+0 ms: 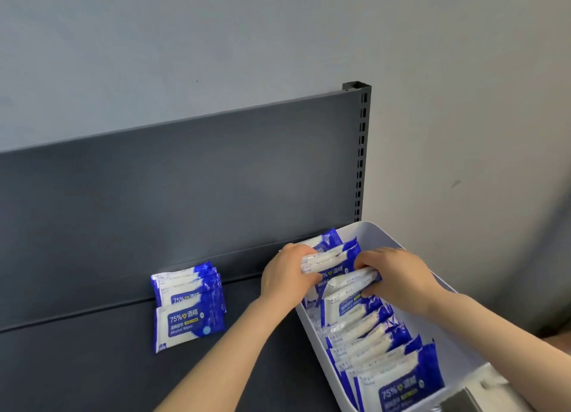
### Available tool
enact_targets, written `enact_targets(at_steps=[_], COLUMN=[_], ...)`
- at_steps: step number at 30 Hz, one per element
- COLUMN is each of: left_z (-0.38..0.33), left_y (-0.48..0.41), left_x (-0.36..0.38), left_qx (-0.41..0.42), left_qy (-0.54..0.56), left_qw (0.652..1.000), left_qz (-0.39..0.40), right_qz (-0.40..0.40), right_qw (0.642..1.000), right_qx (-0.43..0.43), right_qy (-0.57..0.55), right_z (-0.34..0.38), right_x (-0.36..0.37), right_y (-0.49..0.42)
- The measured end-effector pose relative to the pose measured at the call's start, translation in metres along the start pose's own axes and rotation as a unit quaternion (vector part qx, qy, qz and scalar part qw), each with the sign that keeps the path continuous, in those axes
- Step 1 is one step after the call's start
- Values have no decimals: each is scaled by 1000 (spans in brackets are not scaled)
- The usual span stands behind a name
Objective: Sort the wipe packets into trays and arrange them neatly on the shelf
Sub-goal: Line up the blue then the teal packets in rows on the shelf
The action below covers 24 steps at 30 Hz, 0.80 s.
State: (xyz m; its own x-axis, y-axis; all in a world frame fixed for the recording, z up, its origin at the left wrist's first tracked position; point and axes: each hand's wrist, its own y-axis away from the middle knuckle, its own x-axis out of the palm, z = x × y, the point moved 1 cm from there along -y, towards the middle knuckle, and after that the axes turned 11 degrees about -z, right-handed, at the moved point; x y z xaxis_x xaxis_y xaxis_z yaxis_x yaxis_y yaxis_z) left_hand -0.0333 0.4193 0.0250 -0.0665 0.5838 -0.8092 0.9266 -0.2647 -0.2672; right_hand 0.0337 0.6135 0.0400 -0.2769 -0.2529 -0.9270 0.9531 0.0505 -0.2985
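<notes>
- tray (pixel 386 238): white, sits on the dark shelf (pixel 92 365) at its right end. Its far end is up against the back panel (pixel 185 180), and its long axis runs from near-right to far-left.
- packet row (pixel 380 346): inside the tray, blue-and-white wipe packets stand on edge. Their faces lie across the tray, filed one behind the other along its long axis.
- left hand (pixel 285 275): over the tray's left wall near the far end. Fingers are curled over the top edge of the back packets (pixel 332 257) with the thumb on the front, gripping them.
- right hand (pixel 398 275): over the tray's right side, level with the left hand. Fingers are curled on the top seam of the tilted packet (pixel 352 280), pinching it.
- key relation: the tilted packet leans just in front of the back packets, between both hands. Its long axis lies across the tray, and the seam end points to the right hand.
- judgement: the right hand looks better placed to stand it up while the left braces the back packets.
- loose stack (pixel 188 306): a few packets leaning on the back panel, left of the tray and well apart from it, not yet in a tray. The left hand is the nearer one.
- risk, a guess: slick wrappers could slide and domino toward the tray's near end.
</notes>
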Motion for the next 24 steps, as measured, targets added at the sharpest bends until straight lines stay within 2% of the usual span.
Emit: enact_targets(at_steps=[6,12,19,24], left_z=[3,40,126,194], left_y=[1,17,65,94], left_x=[-23,-82,-134,-129], left_qx=[-58,-98,-202,-262], left_qy=[130,164,205,217], left_qw=[984,964,940,933], left_qz=[-108,-184,-182,-116], right_qz=[-62,-82,-50,13], right_qw=[993,987,988,989], right_qx=[60,50,50,50], right_qy=[-84,-128,-137,-138], right_z=[10,61,153,204], right_x=[-28,-37,-27,14], right_y=[-7,-15,-18,-15])
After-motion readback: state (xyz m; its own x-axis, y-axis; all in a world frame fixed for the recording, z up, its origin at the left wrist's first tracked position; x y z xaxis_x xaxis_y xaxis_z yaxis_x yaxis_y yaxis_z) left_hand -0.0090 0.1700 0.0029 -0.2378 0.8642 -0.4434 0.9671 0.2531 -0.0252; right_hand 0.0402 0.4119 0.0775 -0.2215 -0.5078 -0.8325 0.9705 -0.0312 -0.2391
